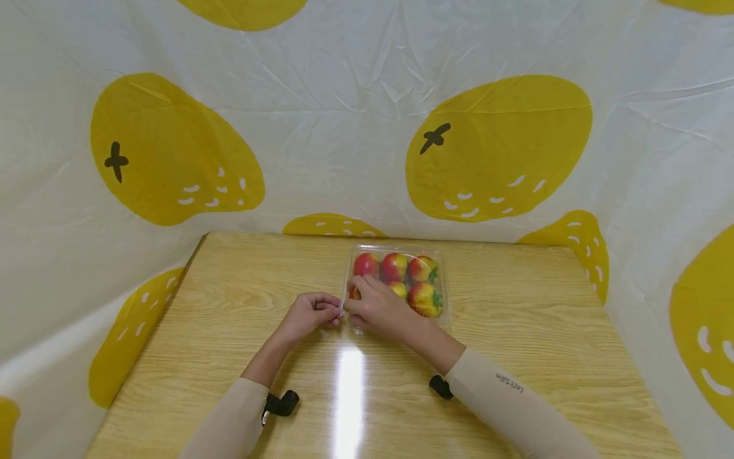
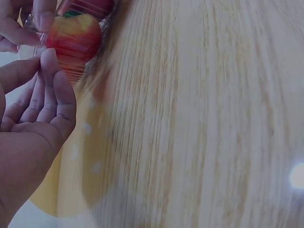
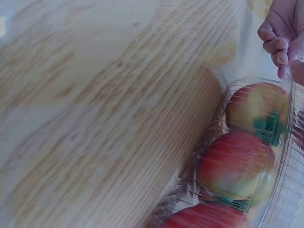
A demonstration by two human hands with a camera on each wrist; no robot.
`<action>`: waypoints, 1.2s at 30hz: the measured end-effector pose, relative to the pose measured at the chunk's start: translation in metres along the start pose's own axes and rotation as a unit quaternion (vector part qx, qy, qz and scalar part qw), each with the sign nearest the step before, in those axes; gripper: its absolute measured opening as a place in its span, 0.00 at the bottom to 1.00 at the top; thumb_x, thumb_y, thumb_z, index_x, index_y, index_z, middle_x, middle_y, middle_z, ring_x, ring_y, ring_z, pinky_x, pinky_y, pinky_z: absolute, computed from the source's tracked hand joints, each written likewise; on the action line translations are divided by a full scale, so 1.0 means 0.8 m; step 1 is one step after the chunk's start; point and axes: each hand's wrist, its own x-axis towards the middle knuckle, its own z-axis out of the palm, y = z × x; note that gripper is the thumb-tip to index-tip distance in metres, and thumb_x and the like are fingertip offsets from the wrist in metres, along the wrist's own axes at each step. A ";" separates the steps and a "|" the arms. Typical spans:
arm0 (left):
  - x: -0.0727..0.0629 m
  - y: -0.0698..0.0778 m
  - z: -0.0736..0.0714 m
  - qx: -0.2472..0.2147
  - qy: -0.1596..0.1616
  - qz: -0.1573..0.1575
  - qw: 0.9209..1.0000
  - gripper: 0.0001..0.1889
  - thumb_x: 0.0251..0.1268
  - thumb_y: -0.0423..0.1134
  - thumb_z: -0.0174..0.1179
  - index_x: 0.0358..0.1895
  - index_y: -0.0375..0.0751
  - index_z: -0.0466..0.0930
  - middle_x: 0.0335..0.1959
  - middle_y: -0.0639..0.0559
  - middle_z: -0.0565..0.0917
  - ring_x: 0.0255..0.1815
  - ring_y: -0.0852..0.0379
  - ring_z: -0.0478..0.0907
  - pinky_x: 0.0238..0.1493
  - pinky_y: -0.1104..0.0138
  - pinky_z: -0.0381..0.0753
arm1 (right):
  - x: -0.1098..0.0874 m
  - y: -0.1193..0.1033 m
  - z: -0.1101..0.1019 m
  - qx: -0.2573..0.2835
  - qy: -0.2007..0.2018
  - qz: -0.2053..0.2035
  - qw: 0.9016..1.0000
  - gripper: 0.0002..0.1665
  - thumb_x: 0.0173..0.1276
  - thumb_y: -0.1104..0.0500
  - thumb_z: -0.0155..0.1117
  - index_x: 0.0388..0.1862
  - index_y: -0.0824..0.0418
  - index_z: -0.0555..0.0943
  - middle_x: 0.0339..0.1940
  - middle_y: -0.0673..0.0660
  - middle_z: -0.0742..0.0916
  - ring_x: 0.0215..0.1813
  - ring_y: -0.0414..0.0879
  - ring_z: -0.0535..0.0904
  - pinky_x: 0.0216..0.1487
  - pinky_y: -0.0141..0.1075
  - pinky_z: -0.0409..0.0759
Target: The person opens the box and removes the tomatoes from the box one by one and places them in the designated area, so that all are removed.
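Observation:
A clear plastic box (image 1: 346, 280) with ribbed sides stands near the table's back edge. Inside it lie several red-and-yellow fruits (image 1: 394, 266), some showing green leaves. At the box's front left corner, my left hand (image 1: 312, 313) pinches the clear rim between thumb and index finger; the left wrist view shows its other fingers curled in. My right hand (image 1: 381, 309) reaches across the front left of the box and grips its left edge, hiding part of a fruit. In the right wrist view the front row of fruit (image 3: 237, 164) shows through the ribbed wall.
The wooden table (image 1: 516, 344) carries a bright light reflection in front of the box. Behind and beside it hangs a white curtain (image 1: 332, 146) with large yellow fruit prints. A black wrist camera mount (image 1: 281, 403) sits on the left sleeve, another (image 1: 440, 387) on the right.

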 end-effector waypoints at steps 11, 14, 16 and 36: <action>0.004 0.003 -0.002 -0.003 -0.015 -0.006 1.000 0.12 0.73 0.26 0.61 0.53 0.19 0.78 0.33 0.48 0.89 0.34 0.59 0.87 0.42 0.64 0.92 | -0.003 -0.002 0.008 -0.010 0.035 -0.006 0.999 0.03 0.66 0.56 0.75 0.35 0.54 0.88 0.46 0.59 0.83 0.45 0.50 0.77 0.46 0.37 0.83; 0.005 0.004 -0.002 -0.009 -0.020 -0.011 1.000 0.12 0.73 0.26 0.61 0.52 0.18 0.78 0.32 0.49 0.89 0.33 0.59 0.87 0.42 0.65 0.92 | -0.005 -0.004 0.011 -0.035 0.052 -0.009 0.998 0.05 0.64 0.55 0.76 0.35 0.55 0.89 0.45 0.59 0.84 0.43 0.50 0.77 0.43 0.35 0.84; 0.005 0.004 -0.002 -0.014 -0.022 -0.015 1.000 0.12 0.73 0.25 0.60 0.52 0.17 0.77 0.32 0.49 0.88 0.33 0.59 0.87 0.42 0.66 0.92 | -0.006 -0.005 0.014 -0.055 0.059 -0.011 0.997 0.05 0.64 0.55 0.76 0.36 0.55 0.89 0.44 0.59 0.84 0.42 0.50 0.77 0.41 0.34 0.84; 0.008 0.009 0.000 0.006 -0.023 -0.021 1.000 0.09 0.72 0.26 0.60 0.47 0.19 0.79 0.31 0.47 0.88 0.32 0.58 0.85 0.37 0.68 0.90 | -0.012 -0.014 0.032 -0.128 0.119 -0.010 0.985 0.06 0.59 0.56 0.76 0.29 0.56 0.87 0.41 0.57 0.86 0.38 0.48 0.79 0.36 0.31 0.83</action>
